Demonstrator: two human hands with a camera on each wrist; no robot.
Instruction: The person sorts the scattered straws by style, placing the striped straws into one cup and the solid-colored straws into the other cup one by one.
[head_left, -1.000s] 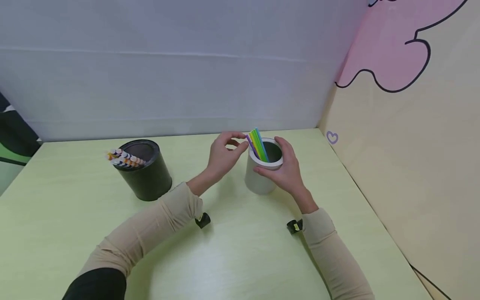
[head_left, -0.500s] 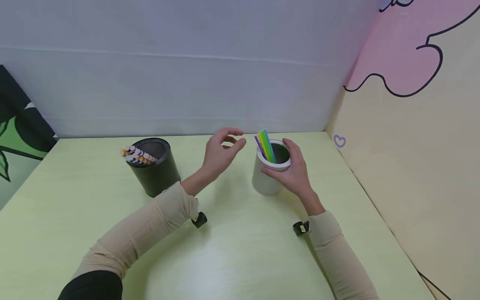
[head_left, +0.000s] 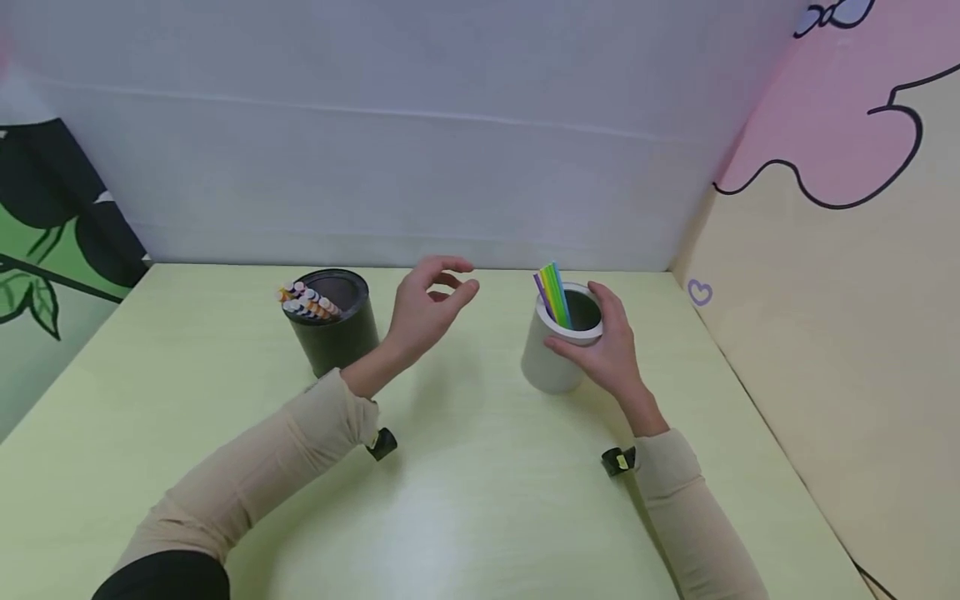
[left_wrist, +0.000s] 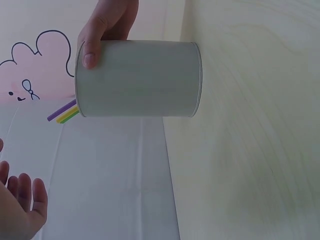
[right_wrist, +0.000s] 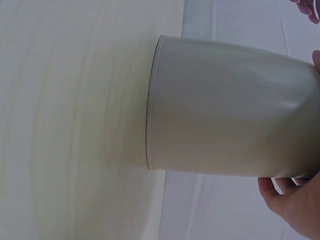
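My right hand [head_left: 609,354] grips a white cylindrical canister [head_left: 551,367] near its rim, thumb on the near side and fingers round the far side. The canister stands upright on the table. Several coloured straws [head_left: 555,298], purple, yellow, green and blue, lean against its left inner wall and stick out over the rim. To the left, my left hand [head_left: 426,310] hovers above the table with loosely bent fingers and nothing between them. In the left wrist view, the right thumb [left_wrist: 90,57] lies over the canister's side.
A dark canister [head_left: 333,337] with several striped straws [head_left: 309,302] leaning out of it stands behind my left forearm. The pale wooden table [head_left: 465,500] meets a grey-white backdrop [head_left: 420,183] at its far edge and a decorated wall [head_left: 840,333] on the right.
My left hand has drawn away leftward from the straws in the white canister. The right hand keeps its grip there. The whole view has shifted left, so both canisters appear further right.
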